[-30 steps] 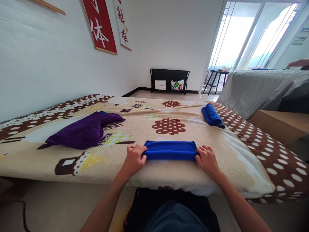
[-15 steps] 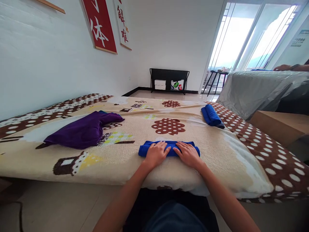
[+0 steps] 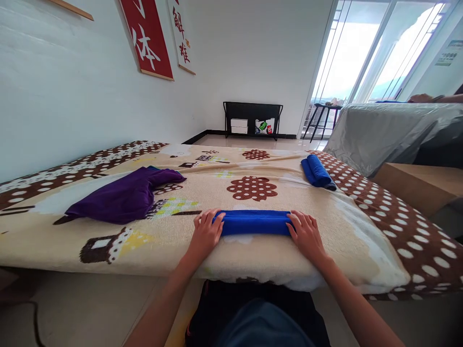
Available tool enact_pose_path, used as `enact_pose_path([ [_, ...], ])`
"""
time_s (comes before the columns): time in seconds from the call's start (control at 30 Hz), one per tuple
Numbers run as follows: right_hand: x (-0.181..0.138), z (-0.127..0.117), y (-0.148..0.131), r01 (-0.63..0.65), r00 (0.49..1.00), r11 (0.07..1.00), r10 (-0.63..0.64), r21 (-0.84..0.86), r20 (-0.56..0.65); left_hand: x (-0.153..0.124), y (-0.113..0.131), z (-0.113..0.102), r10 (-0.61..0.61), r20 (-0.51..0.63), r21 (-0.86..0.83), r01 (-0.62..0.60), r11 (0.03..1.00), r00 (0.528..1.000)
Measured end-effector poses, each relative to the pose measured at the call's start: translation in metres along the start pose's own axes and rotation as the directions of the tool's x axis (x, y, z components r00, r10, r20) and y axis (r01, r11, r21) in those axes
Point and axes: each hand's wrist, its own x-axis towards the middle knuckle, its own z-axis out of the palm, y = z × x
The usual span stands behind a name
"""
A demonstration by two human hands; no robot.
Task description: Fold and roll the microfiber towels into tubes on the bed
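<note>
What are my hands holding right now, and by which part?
A blue cloth, by its ends: left hand at the left end, right hand at the right end.

Your head camera looks forward and down from close by the blanket (image 3: 347,246), facing the far wall (image 3: 260,53).

On the red hanging scroll (image 3: 147,38), the white character 体 could be read, under another one cut by the upper edge. The white scroll (image 3: 182,36) beside it showed 解 and 难 in red. The wall notice (image 3: 448,54) was too small to read.
</note>
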Motion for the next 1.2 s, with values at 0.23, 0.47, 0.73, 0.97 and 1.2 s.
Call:
enact_pose_path([
  [0.23, -0.021, -0.012, 0.010, 0.119, 0.990, 0.988, -0.126, 0.103, 0.064, -0.023, -0.014, -0.006, 0.058, 0.100, -0.098, -0.048, 0.994, 0.993],
  [0.47, 0.024, -0.006, 0.007, -0.051, 0.976, 0.996, 0.035, 0.070, 0.213, 0.026, -0.003, 0.002, -0.023, 0.158, -0.012, 0.025, 1.000, 0.987],
  [0.73, 0.075, 0.012, -0.063, 0.090, 0.954, 0.990, -0.116, 0.105, 0.276, 0.079, 0.052, 0.022, 0.175, 0.244, -0.056, -0.166, 0.985, 0.954],
  [0.97, 0.077, 0.023, -0.056, 0.187, 0.915, 0.960, -0.247, 0.207, 0.318, 0.075, 0.038, 0.032, 0.250, 0.301, -0.157, -0.211, 0.965, 0.920],
  [1.2, 0.043, 0.020, 0.021, 0.075, 0.942, 0.977, -0.135, 0.201, 0.307, 0.051, -0.021, 0.020, 0.166, 0.307, -0.144, -0.127, 0.981, 0.937],
])
